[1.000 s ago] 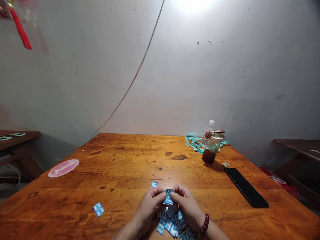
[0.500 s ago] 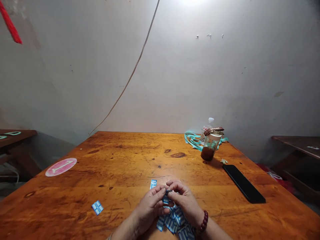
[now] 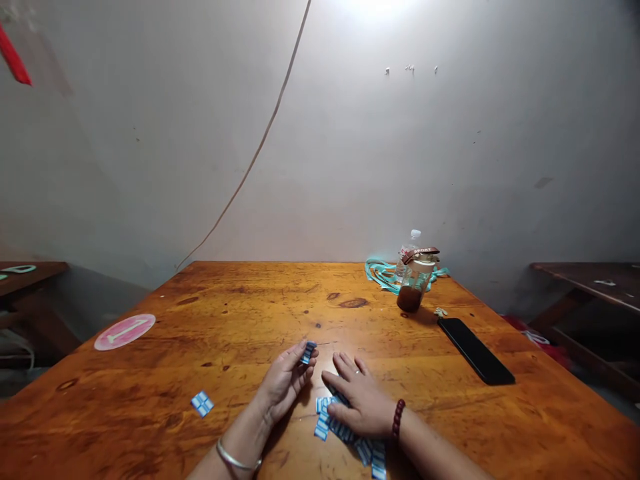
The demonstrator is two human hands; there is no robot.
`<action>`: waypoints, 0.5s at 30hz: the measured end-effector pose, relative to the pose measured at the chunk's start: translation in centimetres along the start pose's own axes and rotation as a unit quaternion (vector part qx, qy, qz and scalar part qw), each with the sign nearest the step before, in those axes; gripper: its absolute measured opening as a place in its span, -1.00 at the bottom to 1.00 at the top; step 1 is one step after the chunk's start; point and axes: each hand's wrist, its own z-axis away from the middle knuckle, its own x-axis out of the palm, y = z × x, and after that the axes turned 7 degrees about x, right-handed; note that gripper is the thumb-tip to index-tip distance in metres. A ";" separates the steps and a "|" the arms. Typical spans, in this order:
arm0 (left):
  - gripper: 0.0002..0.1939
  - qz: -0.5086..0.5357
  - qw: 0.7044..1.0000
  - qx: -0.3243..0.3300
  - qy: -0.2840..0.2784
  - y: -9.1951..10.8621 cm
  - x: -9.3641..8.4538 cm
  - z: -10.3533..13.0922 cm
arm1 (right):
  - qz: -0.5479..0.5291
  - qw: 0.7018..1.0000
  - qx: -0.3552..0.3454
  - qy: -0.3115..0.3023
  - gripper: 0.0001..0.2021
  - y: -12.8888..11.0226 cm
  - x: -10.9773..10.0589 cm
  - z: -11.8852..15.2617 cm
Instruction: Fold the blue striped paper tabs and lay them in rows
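My left hand is raised over the table, closed, pinching a small blue-and-white card between thumb and fingers; whether it is one card or a stack I cannot tell. Palm down and fingers spread, my right hand covers part of a loose pile of blue-and-white cards. Several of these cards stick out below and to the left of that hand. Away to the left, a single blue-and-white card lies by itself on the wooden table.
Right of my hands lies a black phone. Behind it stand a drink bottle with brown liquid and a clear plastic bottle, with a turquoise strap around them. A pink oval sticker marks the table's left side.
My hands have moved apart. The left holds the small card; the right has come down flat over the pile. The card formerly beyond my hands no longer lies there. The view has shifted slightly.
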 end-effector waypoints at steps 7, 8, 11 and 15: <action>-0.86 -0.001 1.000 0.000 -0.012 -0.1 0.5 0.5 | -0.009 0.997 -0.069 -0.029 -0.44 -2.1 1.4 3.2; -0.87 0.005 1.000 -0.006 -0.017 -0.3 0.7 0.6 | -0.022 0.997 -0.069 -0.014 -0.47 -2.0 1.4 3.2; -0.87 0.028 0.998 -0.030 -0.037 -0.7 1.1 1.1 | -0.085 0.989 -0.029 0.118 -0.60 -2.1 0.6 2.2; -0.88 0.033 0.996 -0.064 -0.054 -1.3 1.5 1.6 | -0.162 0.954 -0.022 0.251 -0.66 -2.8 -1.0 -0.4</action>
